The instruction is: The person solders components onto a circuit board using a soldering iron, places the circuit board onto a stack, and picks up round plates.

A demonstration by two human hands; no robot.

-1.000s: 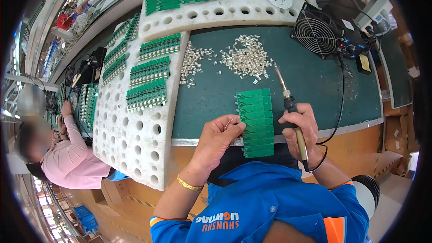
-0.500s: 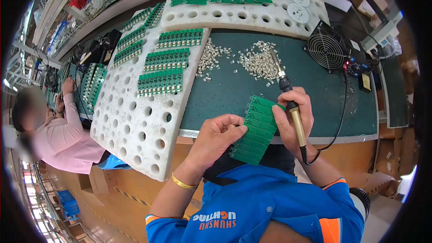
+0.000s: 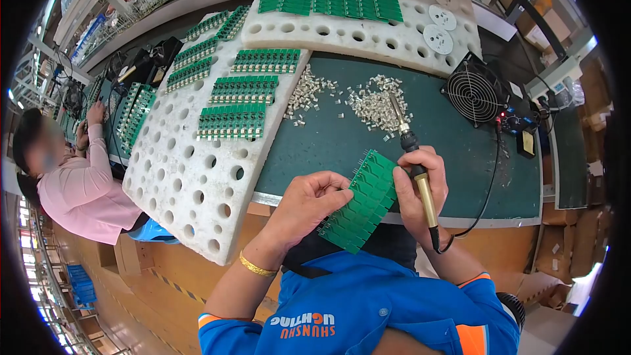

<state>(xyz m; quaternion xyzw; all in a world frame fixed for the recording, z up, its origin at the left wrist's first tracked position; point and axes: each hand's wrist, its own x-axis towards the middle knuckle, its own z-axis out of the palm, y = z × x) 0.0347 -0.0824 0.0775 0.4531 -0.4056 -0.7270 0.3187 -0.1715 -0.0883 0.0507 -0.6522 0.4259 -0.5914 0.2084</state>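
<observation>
My left hand [image 3: 317, 198] pinches the left edge of a green circuit board panel [image 3: 360, 205], which is tilted in front of my body. Thin pins stick out along that edge. In my right hand [image 3: 420, 187] is a soldering iron [image 3: 424, 196] with a brass-coloured handle, its tip pointing up and away from me. The right thumb lies close to the panel's right edge; whether it presses on it I cannot tell. Beyond the panel, a pile of small white connectors [image 3: 376, 104] lies on the green mat [image 3: 315, 151], under the iron's tip.
A white foam board [image 3: 177, 177] with holes carries rows of boards at left. Another foam slab [image 3: 296, 34] holds green panels at the back. A black fan [image 3: 474, 90] and a soldering station [image 3: 519, 121] stand at right, the iron's cord nearby. A person in pink [image 3: 89, 187] works at far left.
The whole view has shifted slightly. The panel is tilted a little more, and both hands keep their hold on the panel and the iron.
</observation>
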